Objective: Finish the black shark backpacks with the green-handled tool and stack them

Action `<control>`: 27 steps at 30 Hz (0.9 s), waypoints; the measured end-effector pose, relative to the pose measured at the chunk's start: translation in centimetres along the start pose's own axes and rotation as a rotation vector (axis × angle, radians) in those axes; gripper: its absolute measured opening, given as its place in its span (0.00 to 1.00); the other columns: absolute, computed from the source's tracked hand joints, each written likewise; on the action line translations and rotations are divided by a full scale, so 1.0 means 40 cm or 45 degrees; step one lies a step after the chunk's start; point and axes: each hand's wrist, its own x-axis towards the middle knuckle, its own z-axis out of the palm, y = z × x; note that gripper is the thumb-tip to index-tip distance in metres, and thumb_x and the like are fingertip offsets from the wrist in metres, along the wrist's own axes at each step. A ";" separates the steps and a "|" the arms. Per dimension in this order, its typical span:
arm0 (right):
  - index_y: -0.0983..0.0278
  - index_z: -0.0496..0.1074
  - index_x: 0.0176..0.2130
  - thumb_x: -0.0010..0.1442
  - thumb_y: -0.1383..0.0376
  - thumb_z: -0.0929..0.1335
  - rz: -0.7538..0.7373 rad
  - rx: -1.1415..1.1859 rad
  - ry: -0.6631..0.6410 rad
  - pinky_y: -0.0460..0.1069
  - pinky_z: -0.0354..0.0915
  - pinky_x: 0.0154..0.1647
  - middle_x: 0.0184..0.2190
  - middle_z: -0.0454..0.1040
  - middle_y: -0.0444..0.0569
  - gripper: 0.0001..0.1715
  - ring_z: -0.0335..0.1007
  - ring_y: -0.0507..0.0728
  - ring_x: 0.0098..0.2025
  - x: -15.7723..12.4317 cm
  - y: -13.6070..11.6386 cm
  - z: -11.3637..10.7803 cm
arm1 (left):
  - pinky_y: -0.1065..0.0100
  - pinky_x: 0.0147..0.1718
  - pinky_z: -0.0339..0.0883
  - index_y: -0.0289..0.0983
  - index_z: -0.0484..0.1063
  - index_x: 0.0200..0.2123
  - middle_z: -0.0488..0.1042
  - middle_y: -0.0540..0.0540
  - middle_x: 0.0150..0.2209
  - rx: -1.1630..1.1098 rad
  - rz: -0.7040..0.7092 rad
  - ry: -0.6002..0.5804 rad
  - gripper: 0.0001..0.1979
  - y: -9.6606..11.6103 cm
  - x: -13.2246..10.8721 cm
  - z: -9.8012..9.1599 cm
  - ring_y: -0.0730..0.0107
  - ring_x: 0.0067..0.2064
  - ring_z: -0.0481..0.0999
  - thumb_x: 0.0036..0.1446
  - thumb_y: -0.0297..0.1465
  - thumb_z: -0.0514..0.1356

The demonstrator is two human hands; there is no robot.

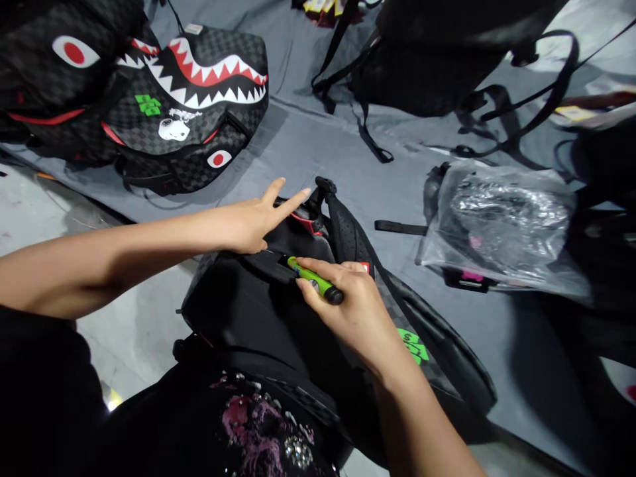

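A black backpack [238, 305] with checkered panels lies in front of me, partly over the table's edge, its top showing red trim inside an opening. My left hand [253, 222] rests at that opening with two fingers stretched apart; the thumb touches the dark fabric edge and the other fingers are hidden. My right hand [348, 291] is closed around a slim green marker-like tool [314, 279] with a black end. The tool's front tip points at the backpack's seam near my left thumb; its exact kind is unclear. A padded strap [352, 232] runs beside my right hand.
At the back left stand checkered shark-mouth backpacks [209, 86]. Another black backpack [437, 53] with loose straps lies at the back right. A clear plastic bag [507, 225] sits on the grey-covered table [308, 146] to my right. Pale floor [129, 358] shows at the left.
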 end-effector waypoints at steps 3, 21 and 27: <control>0.62 0.79 0.49 0.61 0.66 0.70 0.008 0.083 -0.011 0.55 0.70 0.48 0.41 0.84 0.47 0.15 0.80 0.58 0.38 0.029 -0.010 0.028 | 0.62 0.48 0.70 0.51 0.16 0.69 0.24 0.32 0.74 0.011 -0.020 -0.080 0.57 0.009 0.008 -0.015 0.57 0.55 0.76 0.55 0.24 0.59; 0.59 0.80 0.48 0.61 0.63 0.69 0.100 0.072 0.009 0.59 0.72 0.53 0.45 0.83 0.48 0.15 0.80 0.61 0.46 0.049 -0.029 0.055 | 0.60 0.49 0.70 0.49 0.27 0.72 0.31 0.34 0.75 -0.082 0.047 0.026 0.54 -0.012 0.016 0.017 0.52 0.60 0.71 0.53 0.21 0.58; 0.60 0.80 0.47 0.60 0.64 0.69 0.152 0.178 -0.041 0.57 0.73 0.52 0.44 0.83 0.48 0.15 0.80 0.60 0.44 0.050 -0.019 0.041 | 0.57 0.50 0.69 0.48 0.27 0.73 0.32 0.33 0.74 -0.094 0.084 0.040 0.53 -0.011 0.018 0.015 0.51 0.59 0.71 0.53 0.21 0.57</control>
